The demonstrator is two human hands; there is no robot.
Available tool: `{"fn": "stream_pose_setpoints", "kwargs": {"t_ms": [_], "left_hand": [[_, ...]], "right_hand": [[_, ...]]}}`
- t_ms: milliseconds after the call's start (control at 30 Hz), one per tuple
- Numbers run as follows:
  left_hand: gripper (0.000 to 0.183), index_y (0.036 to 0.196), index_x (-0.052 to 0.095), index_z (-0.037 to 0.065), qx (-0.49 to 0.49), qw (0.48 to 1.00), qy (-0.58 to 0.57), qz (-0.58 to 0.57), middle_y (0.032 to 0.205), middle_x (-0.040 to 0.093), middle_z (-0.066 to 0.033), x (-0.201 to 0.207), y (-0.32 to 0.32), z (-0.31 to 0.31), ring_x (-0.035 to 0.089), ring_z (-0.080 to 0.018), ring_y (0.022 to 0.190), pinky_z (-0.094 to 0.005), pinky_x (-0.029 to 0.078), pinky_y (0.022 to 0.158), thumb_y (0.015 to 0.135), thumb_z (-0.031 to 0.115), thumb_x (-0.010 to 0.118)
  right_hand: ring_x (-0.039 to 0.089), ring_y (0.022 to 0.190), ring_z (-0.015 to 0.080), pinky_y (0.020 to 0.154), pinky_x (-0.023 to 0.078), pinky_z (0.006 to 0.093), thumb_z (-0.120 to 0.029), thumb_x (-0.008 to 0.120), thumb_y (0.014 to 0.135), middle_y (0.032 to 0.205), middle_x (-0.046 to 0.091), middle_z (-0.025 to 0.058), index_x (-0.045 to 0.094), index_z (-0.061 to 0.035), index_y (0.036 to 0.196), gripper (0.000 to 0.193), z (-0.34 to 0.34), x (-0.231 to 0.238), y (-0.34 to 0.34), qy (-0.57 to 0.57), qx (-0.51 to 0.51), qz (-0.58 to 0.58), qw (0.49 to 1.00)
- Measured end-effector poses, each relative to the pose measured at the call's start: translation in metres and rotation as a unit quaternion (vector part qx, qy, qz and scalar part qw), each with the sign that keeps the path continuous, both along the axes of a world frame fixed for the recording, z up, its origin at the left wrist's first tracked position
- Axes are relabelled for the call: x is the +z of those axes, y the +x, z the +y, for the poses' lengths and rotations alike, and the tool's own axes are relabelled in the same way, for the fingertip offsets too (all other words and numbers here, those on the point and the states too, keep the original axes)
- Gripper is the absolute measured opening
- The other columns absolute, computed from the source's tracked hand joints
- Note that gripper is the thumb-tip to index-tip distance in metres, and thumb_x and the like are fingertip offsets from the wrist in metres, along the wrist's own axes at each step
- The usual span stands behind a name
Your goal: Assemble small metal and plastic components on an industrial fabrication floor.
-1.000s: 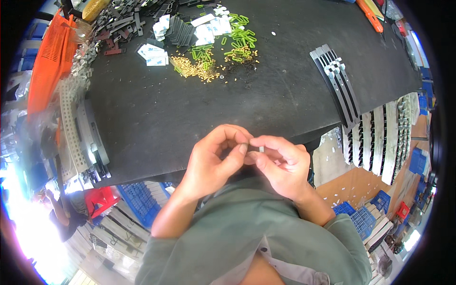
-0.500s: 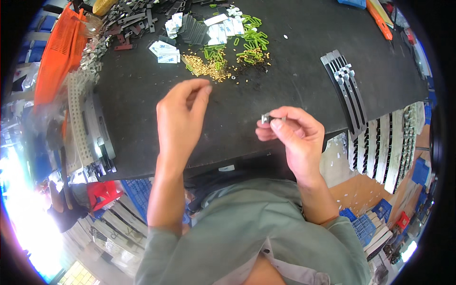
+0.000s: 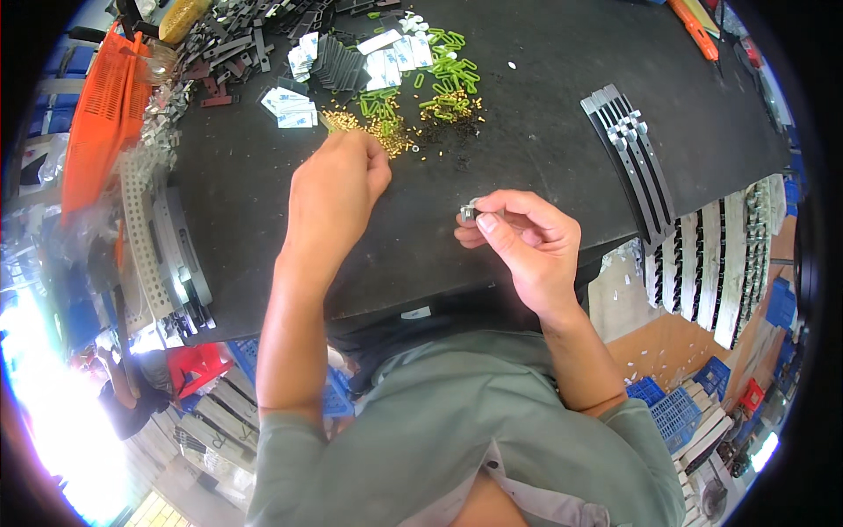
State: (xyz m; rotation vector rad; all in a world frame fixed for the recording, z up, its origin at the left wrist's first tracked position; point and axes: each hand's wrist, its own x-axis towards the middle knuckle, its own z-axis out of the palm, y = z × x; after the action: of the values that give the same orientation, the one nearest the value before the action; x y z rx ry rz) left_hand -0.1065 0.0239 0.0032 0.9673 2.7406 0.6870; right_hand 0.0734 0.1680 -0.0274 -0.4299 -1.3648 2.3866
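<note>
My right hand [image 3: 531, 237] pinches a small shiny metal clip [image 3: 468, 213] between thumb and fingers, held above the black tabletop. My left hand [image 3: 334, 193] reaches to the near edge of a pile of tiny brass-coloured pieces [image 3: 395, 140]. Its fingers are curled together, and whatever they may hold is hidden beneath them. Bright green oval rings [image 3: 452, 70] lie on and behind the brass pieces. To the right of the brass pile is a scatter of tiny dark bits [image 3: 448, 136].
Long dark metal strips with silver clips [image 3: 628, 140] lie at the right. White-backed pads [image 3: 290, 107], thin dark plates [image 3: 338, 63] and heaped dark metal parts [image 3: 237, 48] cover the far left. An orange basket [image 3: 101, 114] stands at the left edge. An orange-handled cutter [image 3: 698, 33] lies far right.
My left hand has moved toward the brass pile and its fingers have curled down. My right hand, still pinching the metal clip, has shifted slightly left in the picture.
</note>
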Motion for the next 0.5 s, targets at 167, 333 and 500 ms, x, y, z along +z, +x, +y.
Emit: {"fn": "stream_pose_setpoints", "kwargs": {"t_ms": [167,333,500], "left_hand": [[0.013,0.098,0.062,0.001,-0.060,0.995,-0.064,0.040,0.094,0.069,-0.0171,0.004,0.002,-0.002,0.067,-0.0369,0.087,-0.0431,0.052,0.076,0.092,0.013,0.063],[0.015,0.101,0.064,0.000,-0.066,0.998,-0.006,-0.012,0.091,0.069,-0.0168,0.011,-0.006,-0.013,0.068,-0.0306,0.083,-0.0399,0.052,0.076,0.094,0.013,0.063],[0.018,0.105,0.066,0.000,-0.001,0.990,0.051,-0.130,0.088,0.069,-0.0148,0.015,-0.008,-0.021,0.068,-0.0241,0.079,-0.0361,0.052,0.074,0.094,0.014,0.066]], "right_hand": [[0.070,0.093,0.0157,0.087,0.062,0.0338,0.005,0.063,0.096,0.099,0.071,0.0098,0.068,0.0049,0.110,0.015,-0.001,-0.002,0.001,0.018,-0.002,0.006,1.000],[0.070,0.092,0.0149,0.086,0.062,0.0334,0.005,0.063,0.095,0.098,0.071,0.0096,0.068,0.0052,0.110,0.015,-0.002,-0.003,0.002,0.018,-0.002,0.002,1.000],[0.070,0.091,0.0144,0.085,0.063,0.0331,0.005,0.063,0.095,0.098,0.071,0.0096,0.068,0.0055,0.109,0.015,-0.002,-0.003,0.002,0.023,0.006,-0.003,1.000]]}}
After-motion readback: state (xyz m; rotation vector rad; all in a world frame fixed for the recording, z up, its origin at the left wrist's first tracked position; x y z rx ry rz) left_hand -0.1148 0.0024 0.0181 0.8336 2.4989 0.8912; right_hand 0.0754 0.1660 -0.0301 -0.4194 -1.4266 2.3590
